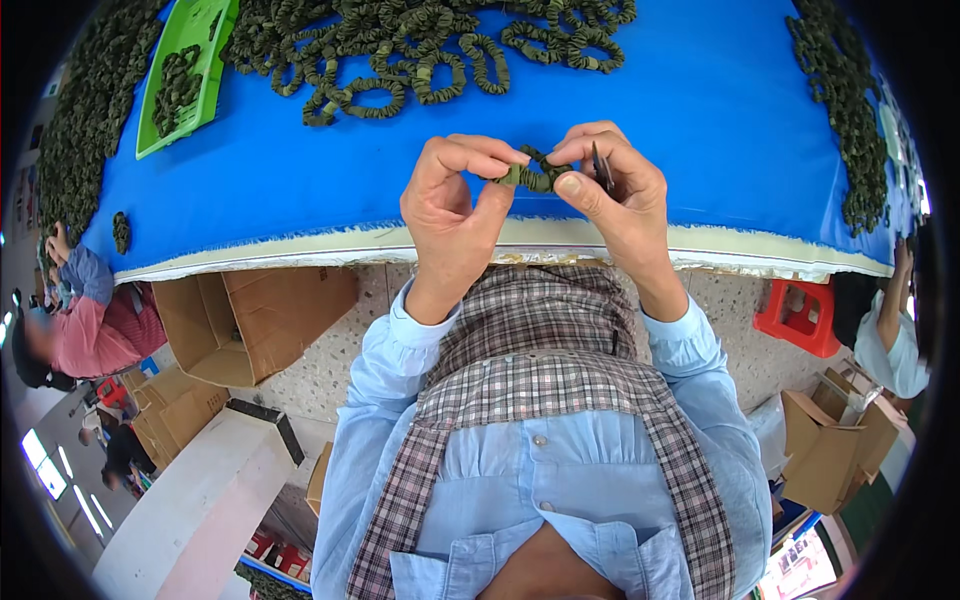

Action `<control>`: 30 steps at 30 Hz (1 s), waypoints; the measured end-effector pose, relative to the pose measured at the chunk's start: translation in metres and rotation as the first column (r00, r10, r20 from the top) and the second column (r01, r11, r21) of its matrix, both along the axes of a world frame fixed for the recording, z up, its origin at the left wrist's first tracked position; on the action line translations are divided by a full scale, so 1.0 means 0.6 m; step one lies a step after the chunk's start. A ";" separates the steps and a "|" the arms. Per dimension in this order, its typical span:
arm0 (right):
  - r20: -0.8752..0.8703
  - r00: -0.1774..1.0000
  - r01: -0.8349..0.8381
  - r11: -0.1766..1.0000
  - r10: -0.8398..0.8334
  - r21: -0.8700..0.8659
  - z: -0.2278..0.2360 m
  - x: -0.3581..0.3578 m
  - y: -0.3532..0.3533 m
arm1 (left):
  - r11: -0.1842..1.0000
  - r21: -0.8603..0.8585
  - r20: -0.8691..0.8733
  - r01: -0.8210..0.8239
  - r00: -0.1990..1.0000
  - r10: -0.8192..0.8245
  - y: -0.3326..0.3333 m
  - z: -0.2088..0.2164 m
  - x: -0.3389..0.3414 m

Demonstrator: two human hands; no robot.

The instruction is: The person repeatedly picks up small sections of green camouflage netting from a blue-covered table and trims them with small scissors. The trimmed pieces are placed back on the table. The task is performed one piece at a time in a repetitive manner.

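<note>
Pinching a dark green gathered ring [538,181] between thumb and fingertips, your left hand [450,212] holds the ring's left side at a paler green patch. Your right hand [622,195] presses thumb and forefinger on the right side of the same ring, so the ring sits directly between the two hands. A dark pointed tool [602,168] projects upward among the fingers of your right hand; its lower part is hidden, and its exact kind cannot be told. Both hands are positioned over the blue cover [700,140], close to its frayed near edge. Directly beyond your left hand lies a pile of similar rings [400,55], its nearest pieces spread out as separate loops. Farther out to the left of that hand, a bright green tray [214,78] contains more rings. A single small ring [121,232] lies well to the left of your left hand, near the table edge. Far to the right of your right hand, locate another heap [835,120]. Below and left of your left wrist stands an open cardboard box [290,315]; below and right of your right wrist, a red stool [800,318].
</note>
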State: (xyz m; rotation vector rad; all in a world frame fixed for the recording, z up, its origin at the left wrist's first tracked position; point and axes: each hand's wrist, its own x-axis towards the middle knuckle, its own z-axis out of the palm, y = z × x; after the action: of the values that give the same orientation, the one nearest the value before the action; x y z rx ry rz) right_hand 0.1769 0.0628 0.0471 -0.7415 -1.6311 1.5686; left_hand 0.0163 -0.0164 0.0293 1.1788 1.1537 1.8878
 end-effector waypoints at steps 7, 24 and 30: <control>0.088 0.996 0.007 0.994 -0.017 0.110 0.002 -0.002 -0.003 | 0.998 -0.049 0.085 -0.030 0.996 0.034 0.006 0.004 0.005; 0.381 0.842 0.065 0.774 -0.381 0.630 0.011 0.089 0.054 | 0.925 -0.259 -0.775 -0.279 0.631 -0.027 0.038 -0.052 -0.023; 0.573 0.513 0.045 0.687 -0.639 0.726 0.009 0.143 0.085 | 0.891 -0.452 -0.861 -0.036 0.276 -0.426 -0.069 -0.004 0.003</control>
State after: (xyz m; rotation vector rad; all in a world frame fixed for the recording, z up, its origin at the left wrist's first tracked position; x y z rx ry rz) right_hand 0.2627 0.1140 0.0525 -1.4111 -2.2383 0.1955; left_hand 0.0183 -0.0580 0.0267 2.1701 1.7300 0.4739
